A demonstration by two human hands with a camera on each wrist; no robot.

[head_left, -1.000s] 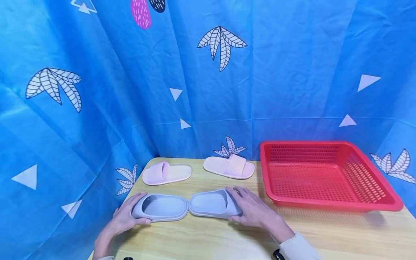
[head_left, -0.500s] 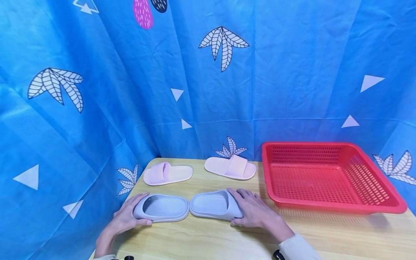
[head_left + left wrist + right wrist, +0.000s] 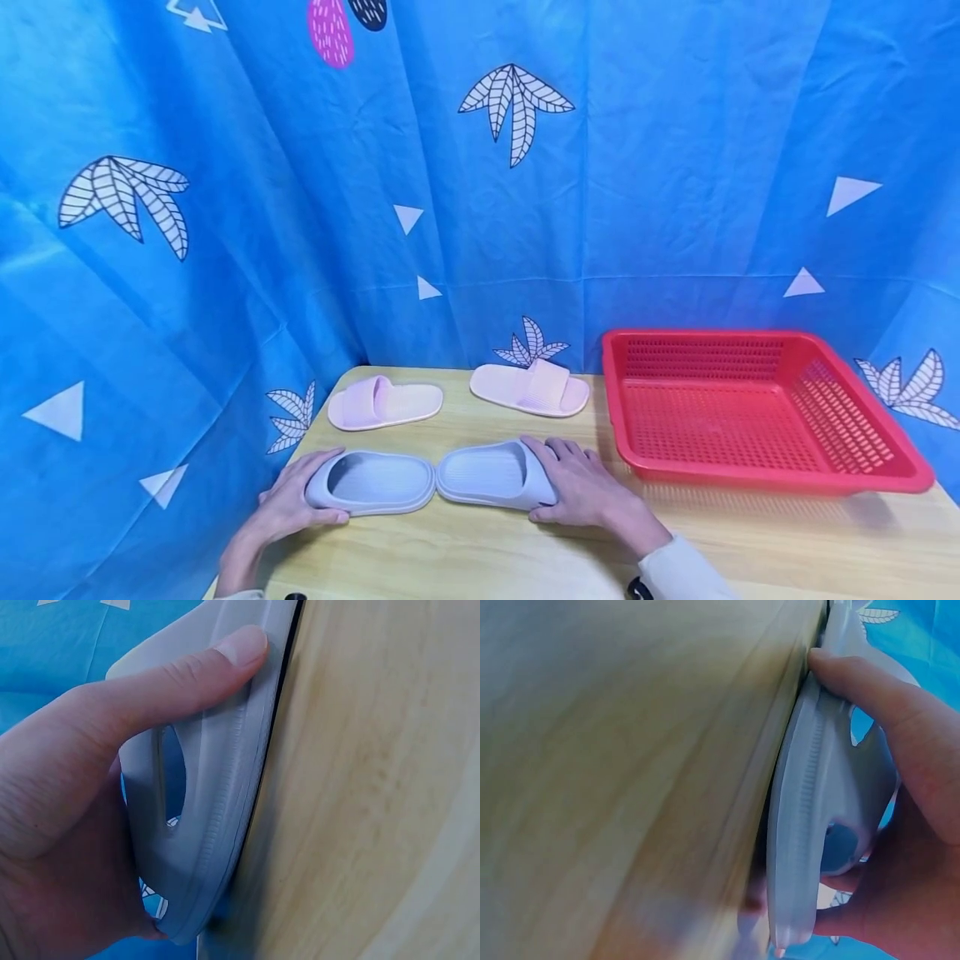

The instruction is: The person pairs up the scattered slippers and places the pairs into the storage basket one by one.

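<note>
Two grey slippers lie on the table in a line, heel ends meeting in the middle and toe ends pointing outward. My left hand (image 3: 288, 500) grips the toe of the left grey slipper (image 3: 382, 481), thumb along its near side and fingers on the far side. In the left wrist view the thumb presses the slipper's side wall (image 3: 217, 780), which has an oval opening. My right hand (image 3: 581, 483) holds the toe of the right grey slipper (image 3: 483, 473) the same way. The right wrist view shows that slipper's side (image 3: 802, 795) close to the tabletop.
Behind the grey pair lie two pink slippers, one at the left (image 3: 408, 402) and one further right (image 3: 498, 382). A red perforated basket (image 3: 750, 479) stands on the right of the wooden table (image 3: 450, 558). A blue patterned curtain (image 3: 660, 183) hangs behind and to the left.
</note>
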